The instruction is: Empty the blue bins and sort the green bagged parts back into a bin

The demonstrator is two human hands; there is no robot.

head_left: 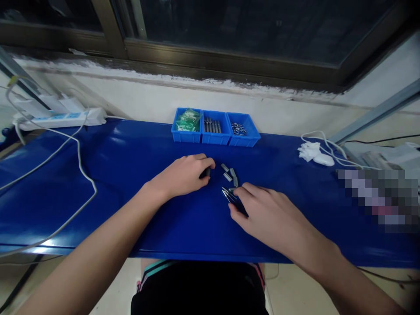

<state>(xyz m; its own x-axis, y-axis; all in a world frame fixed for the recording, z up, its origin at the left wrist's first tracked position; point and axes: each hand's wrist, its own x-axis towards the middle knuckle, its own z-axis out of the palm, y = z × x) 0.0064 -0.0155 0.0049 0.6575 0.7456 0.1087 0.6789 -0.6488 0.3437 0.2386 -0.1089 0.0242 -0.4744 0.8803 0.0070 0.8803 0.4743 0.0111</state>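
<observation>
My left hand (192, 177) is curled over the blue tabletop, its thumb and fingers closed around a small dark grey metal piece (207, 172) that is partly hidden. Just right of it lie several short grey metal cylinders (227, 176) in a loose group. My right hand (264, 210) rests low on the table with thumb and index finger apart. Several thin, shiny metal pins (229, 195) fan out in front of that gap, close to the fingertips. The index fingertip appears to touch a cylinder at the near end of the group. The right hand's other fingers are hidden underneath.
Three blue bins stand against the wall: one with green-tinted plastic bags (188, 120), one with rows of grey rods (212, 126), one with small metal parts (239, 129). White cables and a power strip (65, 119) lie left. A white device (323, 159) and crumpled tissue (308, 151) sit right.
</observation>
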